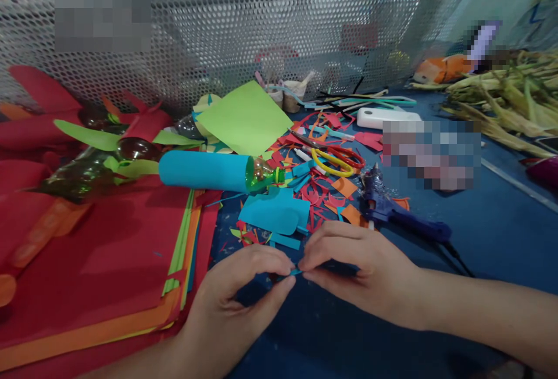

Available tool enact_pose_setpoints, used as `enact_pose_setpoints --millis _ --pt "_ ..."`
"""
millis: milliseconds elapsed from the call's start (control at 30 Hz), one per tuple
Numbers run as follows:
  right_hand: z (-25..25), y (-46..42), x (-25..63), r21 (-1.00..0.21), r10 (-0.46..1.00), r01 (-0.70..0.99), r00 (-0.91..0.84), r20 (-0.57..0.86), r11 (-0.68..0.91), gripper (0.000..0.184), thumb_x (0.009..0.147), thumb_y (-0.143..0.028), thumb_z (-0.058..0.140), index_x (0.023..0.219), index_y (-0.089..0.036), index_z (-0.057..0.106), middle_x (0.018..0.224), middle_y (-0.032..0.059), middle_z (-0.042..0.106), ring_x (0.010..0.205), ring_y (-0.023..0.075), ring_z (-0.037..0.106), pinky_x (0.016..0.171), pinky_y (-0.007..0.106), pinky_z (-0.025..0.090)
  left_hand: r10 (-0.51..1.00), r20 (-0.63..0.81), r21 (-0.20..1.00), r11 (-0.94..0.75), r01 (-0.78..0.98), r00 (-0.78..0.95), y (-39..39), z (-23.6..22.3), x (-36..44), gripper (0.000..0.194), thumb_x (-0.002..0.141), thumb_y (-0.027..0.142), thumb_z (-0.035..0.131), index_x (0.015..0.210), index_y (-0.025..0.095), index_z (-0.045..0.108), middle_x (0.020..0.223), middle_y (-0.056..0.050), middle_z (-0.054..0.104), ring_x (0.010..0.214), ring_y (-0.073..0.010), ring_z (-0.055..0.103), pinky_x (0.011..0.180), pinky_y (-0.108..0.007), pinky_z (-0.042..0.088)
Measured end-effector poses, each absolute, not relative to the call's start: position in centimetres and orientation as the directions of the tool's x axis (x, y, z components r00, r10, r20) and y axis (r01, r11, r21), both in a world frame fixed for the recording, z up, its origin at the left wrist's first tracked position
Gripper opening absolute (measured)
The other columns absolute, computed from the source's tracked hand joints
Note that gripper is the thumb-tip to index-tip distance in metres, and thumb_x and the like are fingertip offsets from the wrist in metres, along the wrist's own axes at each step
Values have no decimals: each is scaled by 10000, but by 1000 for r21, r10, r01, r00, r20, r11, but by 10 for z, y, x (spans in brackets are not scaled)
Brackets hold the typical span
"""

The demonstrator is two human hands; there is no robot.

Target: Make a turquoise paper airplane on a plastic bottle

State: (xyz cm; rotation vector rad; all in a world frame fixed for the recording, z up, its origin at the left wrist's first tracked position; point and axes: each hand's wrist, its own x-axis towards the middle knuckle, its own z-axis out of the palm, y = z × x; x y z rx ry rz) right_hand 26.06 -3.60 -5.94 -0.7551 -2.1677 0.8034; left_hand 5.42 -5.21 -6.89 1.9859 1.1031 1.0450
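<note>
Between my fingertips is a small piece of blue paper (296, 272), mostly hidden by the fingers. My left hand (239, 286) pinches its left end and my right hand (357, 268) pinches the right end. Just beyond the hands lie cut blue paper pieces (274, 211) among red, orange and green scraps. Farther back, a green plastic bottle (264, 174) wrapped in blue paper rests on its side, its neck pointing right. To the right of the scraps, near my right hand, lies a dark blue glue gun (392, 210).
Stacked colored paper, red on top (117, 251), covers the left side, with paper-decorated bottles (139, 135) behind. Scissors with yellow and red handles (337, 161) lie in the scraps. A green sheet (244, 118) leans near the perforated metal panel (261, 18). Dry husks (510, 100) lie at right.
</note>
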Motion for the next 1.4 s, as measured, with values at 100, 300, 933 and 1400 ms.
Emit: enact_pose_setpoints --millis 100,300,933,1400 --pt "-59 -37 262 -672 667 283 -615 420 684 116 879 -95 541 881 -120 654 859 80 670 831 137 605 763 218 500 867 331 798 -468 379 373 -52 -71 54 266 755 28 637 828 280 590 814 56 692 774 -116 674 759 -189 523" --pt "-64 -35 262 -654 653 304 -650 389 692 158 894 -101 526 997 -151 634 933 66 659 882 133 598 795 222 498 843 355 782 -505 366 405 -50 -72 53 284 770 9 623 864 276 597 847 58 688 784 -98 670 765 -172 521" --pt "-68 -31 264 -697 774 389 -500 389 602 121 884 -107 539 873 -207 606 839 9 693 782 118 645 716 189 492 976 80 984 -110 143 201 -46 -73 59 131 775 97 596 752 225 610 710 52 673 678 -89 689 642 -135 548" --pt "-70 -29 258 -985 890 161 -456 -18 62 83 807 -256 644 841 -204 589 798 -15 609 726 118 592 704 249 500 959 141 958 -194 210 245 -45 -79 58 163 727 75 637 768 232 657 791 46 704 735 -86 679 698 -128 532"
